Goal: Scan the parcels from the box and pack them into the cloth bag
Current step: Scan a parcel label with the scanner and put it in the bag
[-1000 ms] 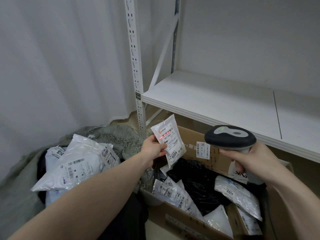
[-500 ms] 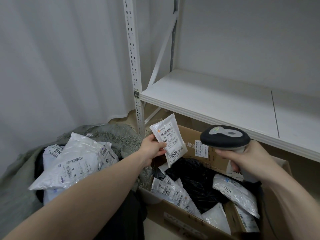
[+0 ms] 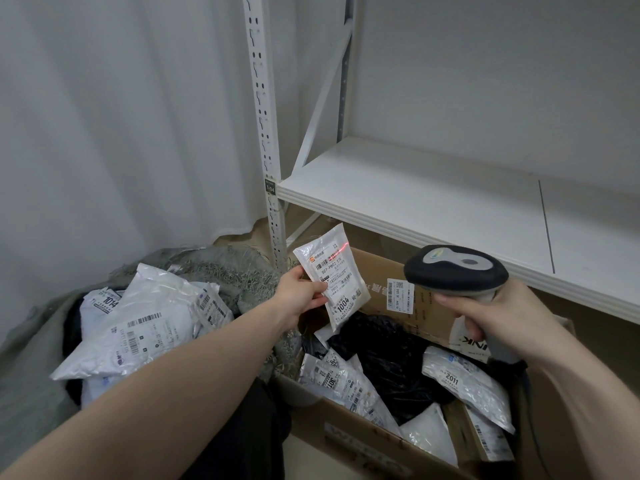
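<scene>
Nearest the camera, both bare forearms reach forward. The left hand (image 3: 298, 295) pinches the left edge of a small parcel (image 3: 332, 276), thumb on its face and fingers behind. The parcel is a flat, glossy white plastic pouch, roughly rectangular; its long axis runs near upright with the top leaning left, and its label face is turned toward the camera. The label shows "1004" at the lower end. A thin red scan line crosses the barcode near the upper end. The parcel is held in the air above the left rim of the cardboard box (image 3: 374, 441), clear of the contents.

The right hand (image 3: 498, 315) is curled round the grey handle of a barcode scanner (image 3: 455, 270), whose rounded black head points left at the parcel, with an open gap between them.

Below, the box is brown, open-topped and square-edged, holding crinkled white pouches, one marked "2011" (image 3: 467, 384), and a wrinkled black plastic bag (image 3: 384, 362).

Left of the box lies the cloth bag (image 3: 228, 271), grey-green with a frayed rim, mouth open and filled with packed parcels (image 3: 138, 323) in smooth white film.

Beyond, a white metal upright (image 3: 265, 133) with slotted holes carries a flat white shelf (image 3: 433, 199). A pale curtain (image 3: 121, 116) hangs at the far left.
</scene>
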